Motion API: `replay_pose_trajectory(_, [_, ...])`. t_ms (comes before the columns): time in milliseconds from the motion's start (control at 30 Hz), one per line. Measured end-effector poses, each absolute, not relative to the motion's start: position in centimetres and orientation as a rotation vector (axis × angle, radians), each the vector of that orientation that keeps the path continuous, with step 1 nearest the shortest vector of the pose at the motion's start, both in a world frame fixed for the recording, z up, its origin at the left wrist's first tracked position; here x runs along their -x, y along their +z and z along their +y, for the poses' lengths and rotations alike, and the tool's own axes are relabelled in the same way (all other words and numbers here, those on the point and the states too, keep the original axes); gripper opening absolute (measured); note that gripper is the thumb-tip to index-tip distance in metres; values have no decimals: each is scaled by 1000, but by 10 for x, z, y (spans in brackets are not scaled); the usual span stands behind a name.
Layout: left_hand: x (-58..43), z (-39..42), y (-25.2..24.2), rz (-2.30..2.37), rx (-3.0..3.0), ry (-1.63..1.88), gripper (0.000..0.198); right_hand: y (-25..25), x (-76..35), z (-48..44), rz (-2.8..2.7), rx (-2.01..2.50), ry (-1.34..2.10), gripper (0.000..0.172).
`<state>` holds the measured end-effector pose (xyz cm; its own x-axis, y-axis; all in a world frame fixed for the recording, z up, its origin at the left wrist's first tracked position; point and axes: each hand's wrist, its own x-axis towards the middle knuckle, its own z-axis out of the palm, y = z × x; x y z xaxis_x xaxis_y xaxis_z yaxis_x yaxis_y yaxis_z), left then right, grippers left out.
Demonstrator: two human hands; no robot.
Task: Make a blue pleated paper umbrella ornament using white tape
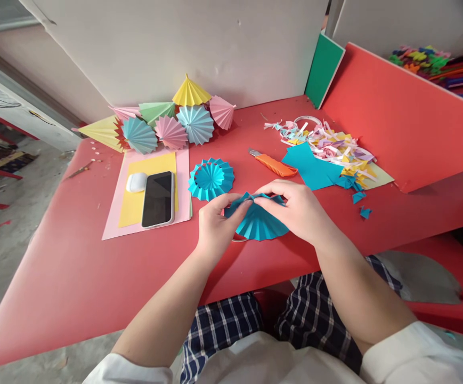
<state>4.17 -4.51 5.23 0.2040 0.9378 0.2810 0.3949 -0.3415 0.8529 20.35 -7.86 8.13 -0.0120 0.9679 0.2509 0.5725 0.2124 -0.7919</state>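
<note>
A pleated blue paper fan (pixel 261 223) is spread between my two hands, just above the red table near its front edge. My left hand (pixel 220 220) pinches the fan's upper edge between thumb and fingers. From the other side my right hand (pixel 291 205) pinches the same edge, the fingertips of both hands almost meeting. Part of a ring-shaped thing, perhaps a tape roll (pixel 239 238), shows beneath the fan. Just beyond my left hand lies a round blue pleated paper piece (pixel 211 180).
Several folded paper umbrellas (pixel 191 93) stand at the back. On the left, a phone (pixel 158 200) and a white case (pixel 136 182) rest on coloured sheets (pixel 113 226). An orange utility knife (pixel 275 164), blue paper (pixel 315 168) and paper scraps (pixel 335 144) lie to the right, before a red board (pixel 407 117).
</note>
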Motion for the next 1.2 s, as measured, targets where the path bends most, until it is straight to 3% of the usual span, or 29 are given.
replay_pose_trajectory(167, [-41,-45,52,1257,-1865,1124,11,82,-206,-80,-1686,1435,669,15])
replay_pose_trajectory(333, [-40,-45,53,1323,-1855,1161,9,83,-218,-81,-1767,1500,733,44])
replay_pose_trajectory(600, [-40,-44,54,1397,-1756,1160,12,82,-221,-78,-1718,1582,620,15])
replay_pose_trajectory(1000, [-41,-45,50,1152,-1709,955,25,82,-223,-77,-1636,1561,509,13])
replay_pose_trajectory(1200, [-41,-40,47,1125,-1554,997,28,84,-232,-77,-1575,1595,578,30])
